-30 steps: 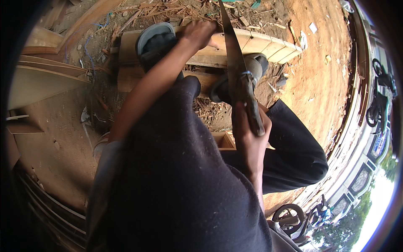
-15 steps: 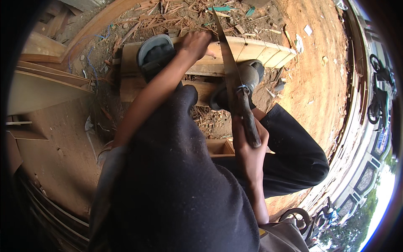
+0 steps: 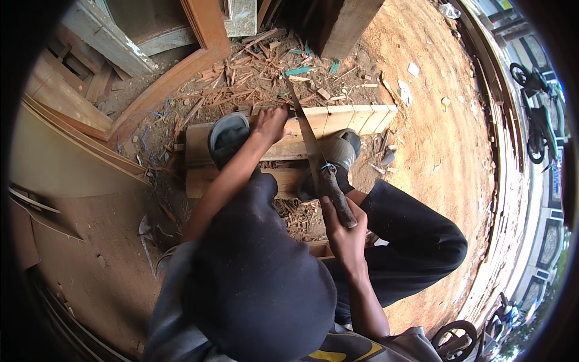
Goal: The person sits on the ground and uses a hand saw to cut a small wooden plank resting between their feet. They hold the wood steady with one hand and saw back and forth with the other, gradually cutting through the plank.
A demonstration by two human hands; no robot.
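My right hand [image 3: 347,232] is wrapped round the dark, worn handle of a handsaw [image 3: 306,130], whose long blade points away from me. The blade lies across a pale wooden board [image 3: 335,120] marked with several crosswise lines. Just left of the blade, my left hand [image 3: 270,125] presses on the board with fingers curled at its far edge. My left shoe [image 3: 229,137] stands on the board's left part. The right shoe [image 3: 342,151] rests against the board, right of the blade. Whether the teeth have entered the wood is too small to tell.
Beneath the board lies another timber [image 3: 202,181]. Wood scraps [image 3: 247,75] litter the ground beyond it. A brown wooden frame [image 3: 160,87] and leaning panels [image 3: 72,154] stand at left, a thick post [image 3: 350,27] at the far side. Motorbikes [image 3: 537,114] are parked at far right.
The saw has been drawn back toward me, so less blade extends past the board. My left hand keeps its place on the board. The view has shifted, showing more of the far side.
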